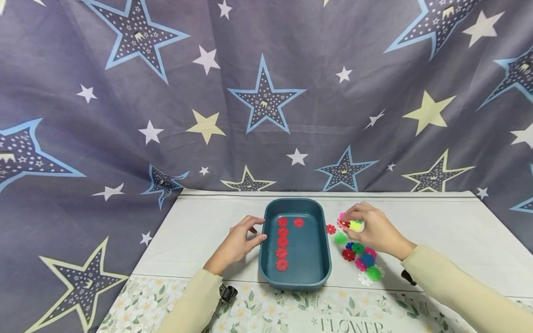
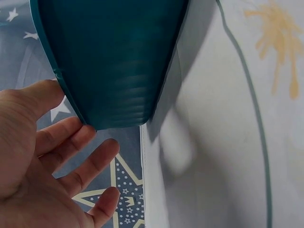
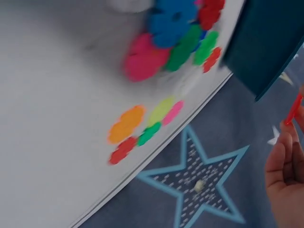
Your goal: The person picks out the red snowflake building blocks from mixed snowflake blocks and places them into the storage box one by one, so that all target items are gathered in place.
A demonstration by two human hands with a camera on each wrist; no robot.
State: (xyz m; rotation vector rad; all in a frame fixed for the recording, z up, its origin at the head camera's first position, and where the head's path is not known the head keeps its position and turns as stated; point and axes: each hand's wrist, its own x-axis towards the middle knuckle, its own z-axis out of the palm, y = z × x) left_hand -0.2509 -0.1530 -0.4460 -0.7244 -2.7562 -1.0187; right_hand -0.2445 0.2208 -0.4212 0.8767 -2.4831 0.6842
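A deep teal plastic tray (image 1: 294,280) stands lengthwise on the table. Along its left inside lies a column of several red flower-shaped discs (image 1: 282,241), with one more red disc (image 1: 298,222) at the upper right. My left hand (image 1: 241,243) touches the tray's left rim with thumb and fingertips, its fingers loosely bent. Over the table to the right of the tray, my right hand (image 1: 376,231) pinches a red flower-shaped disc (image 3: 294,109) between thumb and fingers. Below and beside that hand is a loose pile of coloured discs (image 1: 368,260), partly covered by it.
A single red disc (image 1: 331,229) lies close to the tray's right wall. The white tablecloth (image 1: 200,226) has a floral strip (image 1: 258,310) along its front. Behind the table hangs a grey curtain (image 1: 291,69) with stars.
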